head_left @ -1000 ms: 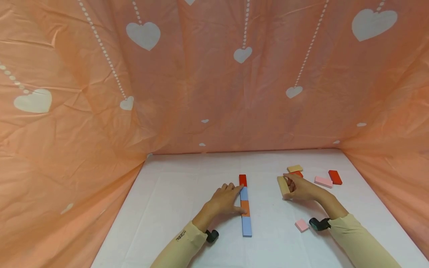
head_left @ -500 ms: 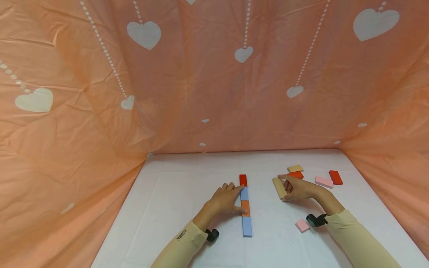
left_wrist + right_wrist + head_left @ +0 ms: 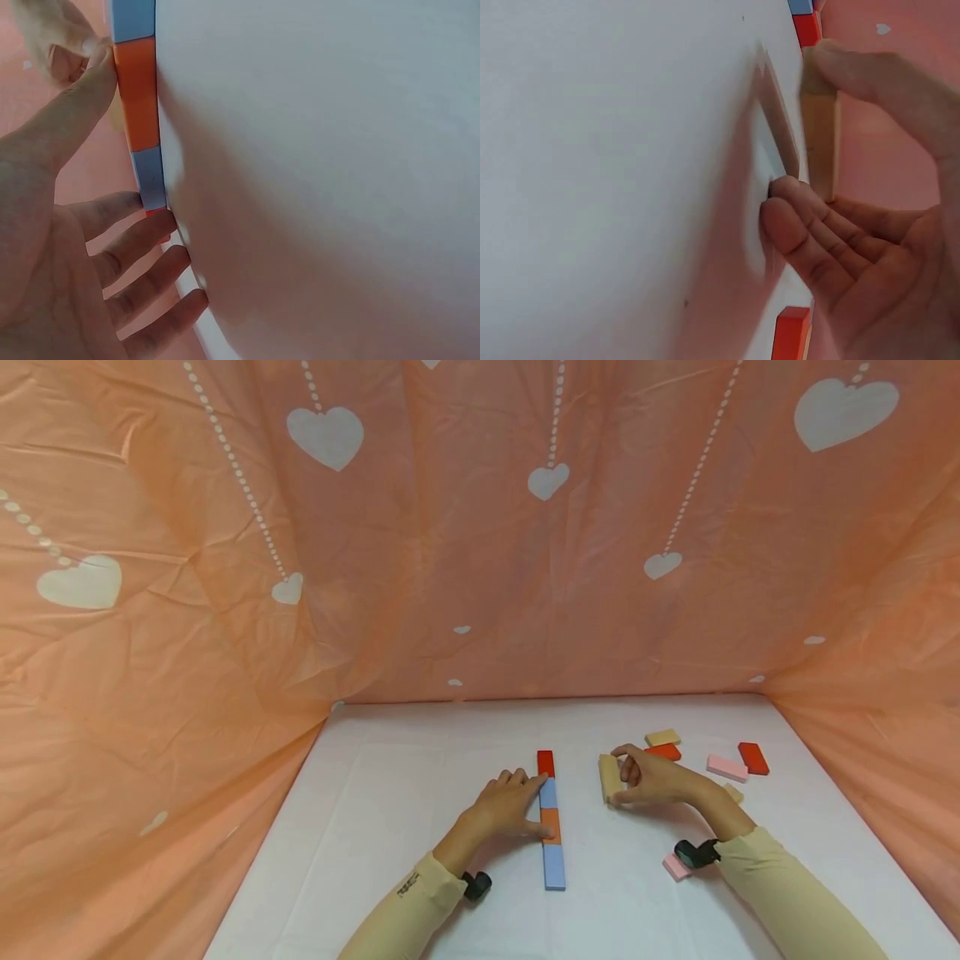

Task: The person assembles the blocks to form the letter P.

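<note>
In the head view a straight row of flat blocks runs along the table: a red block [image 3: 545, 763], a blue block [image 3: 549, 792], an orange block [image 3: 551, 823] and a nearer blue block [image 3: 554, 867]. My left hand [image 3: 501, 810] lies against the row's left side, thumb on the orange block and index fingertip near the red-blue joint. In the left wrist view its fingers [image 3: 146, 281] are spread and nearly straight. To the right of the row, my right hand [image 3: 660, 777] pinches a beige wooden block [image 3: 611, 778] by its two ends. Its shadow [image 3: 776, 112] falls on the cloth beside it.
Behind the right hand lie a beige block [image 3: 663, 738] and a red block [image 3: 666, 752]. Farther right are a pink block [image 3: 727, 768], another red block [image 3: 753, 758] and a small beige piece [image 3: 733, 792]. A small pink block [image 3: 676, 866] sits by the right wrist camera [image 3: 693, 853].
My right hand has carried the beige wooden block left toward the row and turned it nearly parallel to it. A small beige piece now shows behind the right forearm. The left hand stays put.
</note>
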Available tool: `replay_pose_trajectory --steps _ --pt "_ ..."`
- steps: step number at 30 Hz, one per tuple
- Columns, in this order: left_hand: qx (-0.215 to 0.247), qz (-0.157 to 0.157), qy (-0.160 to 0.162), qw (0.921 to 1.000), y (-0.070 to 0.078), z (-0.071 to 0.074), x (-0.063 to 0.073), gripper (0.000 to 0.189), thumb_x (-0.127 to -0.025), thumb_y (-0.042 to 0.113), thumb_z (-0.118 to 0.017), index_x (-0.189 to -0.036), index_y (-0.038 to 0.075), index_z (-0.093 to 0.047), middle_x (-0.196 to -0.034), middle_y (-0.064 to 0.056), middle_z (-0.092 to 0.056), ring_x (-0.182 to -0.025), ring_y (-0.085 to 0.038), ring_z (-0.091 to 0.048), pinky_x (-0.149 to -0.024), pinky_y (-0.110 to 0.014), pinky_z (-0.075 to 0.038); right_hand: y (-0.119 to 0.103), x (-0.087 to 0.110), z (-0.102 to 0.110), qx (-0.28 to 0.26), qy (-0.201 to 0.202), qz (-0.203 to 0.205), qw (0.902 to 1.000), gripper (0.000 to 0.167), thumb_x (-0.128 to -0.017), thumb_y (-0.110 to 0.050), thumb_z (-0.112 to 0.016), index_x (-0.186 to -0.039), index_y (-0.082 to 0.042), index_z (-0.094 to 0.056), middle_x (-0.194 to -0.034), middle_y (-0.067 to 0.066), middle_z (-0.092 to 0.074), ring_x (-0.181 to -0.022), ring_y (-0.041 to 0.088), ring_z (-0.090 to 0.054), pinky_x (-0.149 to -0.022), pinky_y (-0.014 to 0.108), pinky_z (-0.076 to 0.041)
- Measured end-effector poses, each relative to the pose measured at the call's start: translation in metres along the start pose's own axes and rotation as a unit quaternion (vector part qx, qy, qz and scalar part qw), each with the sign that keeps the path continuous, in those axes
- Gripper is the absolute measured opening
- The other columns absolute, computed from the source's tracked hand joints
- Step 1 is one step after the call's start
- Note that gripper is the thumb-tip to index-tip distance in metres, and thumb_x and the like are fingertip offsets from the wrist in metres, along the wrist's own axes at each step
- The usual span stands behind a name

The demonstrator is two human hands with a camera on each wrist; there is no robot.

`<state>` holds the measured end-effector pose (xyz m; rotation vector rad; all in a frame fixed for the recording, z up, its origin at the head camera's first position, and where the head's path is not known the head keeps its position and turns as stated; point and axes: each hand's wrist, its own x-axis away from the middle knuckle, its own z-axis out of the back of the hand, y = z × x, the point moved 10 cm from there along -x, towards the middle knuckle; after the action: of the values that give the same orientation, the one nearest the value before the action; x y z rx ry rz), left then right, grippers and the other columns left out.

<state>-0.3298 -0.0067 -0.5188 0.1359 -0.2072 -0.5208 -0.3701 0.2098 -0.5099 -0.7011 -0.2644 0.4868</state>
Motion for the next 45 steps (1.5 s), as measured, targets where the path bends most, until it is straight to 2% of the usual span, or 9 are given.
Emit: replay_pose_trajectory --steps 7,10,15,18,23,30,37,45 --pt "0.004 0.002 -0.002 1.0 0.001 0.002 0.001 0.096 -0.087 0.064 -0.082 -0.165 0.022 -0.045 -0.134 -0.004 -0.058 -0.117 -0.02 -0.051 -0.099 -0.034 -0.049 -0.005 -0.022 0.004 -0.029 0.03 0.014 0.999 0.079 -0.084 -0.02 -0.093 -0.141 0.01 -0.046 -0.105 0.012 -0.063 -0.092 0.02 -0.064 -0.084 0.029 -0.057" --pt "0.005 0.003 -0.004 1.0 0.001 0.001 0.001 0.096 -0.087 0.064 -0.082 -0.165 0.022 -0.045 -0.135 -0.004 -0.058 -0.118 -0.02 -0.051 -0.101 -0.035 -0.049 -0.009 -0.03 0.006 -0.021 0.05 0.032 0.998 0.081 -0.083 -0.019 -0.093 -0.141 0.011 -0.045 -0.106 0.014 -0.065 -0.094 0.023 -0.066 -0.087 0.035 -0.059" --pt "-0.003 0.006 -0.005 1.0 0.0 0.0 0.001 0.096 -0.087 0.066 -0.081 -0.165 0.023 -0.045 -0.135 -0.004 -0.058 -0.118 -0.02 -0.052 -0.101 -0.035 -0.049 -0.013 -0.044 0.007 -0.002 0.078 0.033 0.9964 0.085 -0.083 -0.025 -0.094 -0.144 0.007 -0.044 -0.111 0.014 -0.067 -0.101 0.026 -0.066 -0.097 0.049 -0.058" --pt "-0.007 0.004 -0.006 0.9999 0.001 0.0 0.001 0.096 -0.087 0.067 -0.08 -0.165 0.023 -0.044 -0.136 -0.004 -0.058 -0.117 -0.02 -0.052 -0.099 -0.035 -0.049 -0.015 -0.053 0.006 -0.007 0.079 0.031 0.9964 0.086 -0.085 -0.025 -0.093 -0.147 0.007 -0.042 -0.113 0.015 -0.067 -0.104 0.029 -0.066 -0.102 0.055 -0.056" --pt "-0.008 0.002 -0.005 1.0 0.001 0.001 0.0 0.096 -0.087 0.066 -0.081 -0.165 0.023 -0.045 -0.134 -0.004 -0.058 -0.115 -0.02 -0.051 -0.098 -0.034 -0.049 -0.018 -0.069 0.003 -0.012 0.075 0.03 0.9967 0.088 -0.086 -0.026 -0.092 -0.149 0.007 -0.04 -0.118 0.019 -0.066 -0.109 0.034 -0.066 -0.106 0.059 -0.053" --pt "-0.008 0.005 -0.007 0.9999 0.0 0.0 -0.001 0.097 -0.086 0.066 -0.081 -0.165 0.023 -0.045 -0.135 -0.004 -0.058 -0.116 -0.02 -0.052 -0.099 -0.035 -0.05 -0.021 -0.086 -0.001 0.0 0.065 0.023 0.9976 0.092 -0.087 -0.031 -0.092 -0.153 0.005 -0.039 -0.126 0.022 -0.065 -0.116 0.037 -0.063 -0.107 0.06 -0.051" --pt "-0.009 0.005 -0.008 0.9999 -0.002 -0.001 -0.004 0.096 -0.086 0.067 -0.082 -0.164 0.023 -0.046 -0.135 -0.005 -0.058 -0.117 -0.021 -0.052 -0.1 -0.036 -0.05 -0.031 -0.104 -0.003 -0.011 0.061 0.035 0.9975 0.09 -0.087 -0.029 -0.091 -0.15 0.008 -0.039 -0.125 0.024 -0.065 -0.116 0.039 -0.063 -0.106 0.058 -0.052" --pt "-0.005 -0.002 -0.007 1.0 -0.002 -0.001 -0.004 0.096 -0.086 0.067 -0.081 -0.164 0.023 -0.046 -0.134 -0.004 -0.058 -0.115 -0.02 -0.051 -0.097 -0.034 -0.049 -0.038 -0.119 -0.007 -0.007 0.059 0.028 0.9978 0.09 -0.088 -0.027 -0.089 -0.15 0.013 -0.038 -0.122 0.026 -0.065 -0.115 0.04 -0.063 -0.105 0.058 -0.052"
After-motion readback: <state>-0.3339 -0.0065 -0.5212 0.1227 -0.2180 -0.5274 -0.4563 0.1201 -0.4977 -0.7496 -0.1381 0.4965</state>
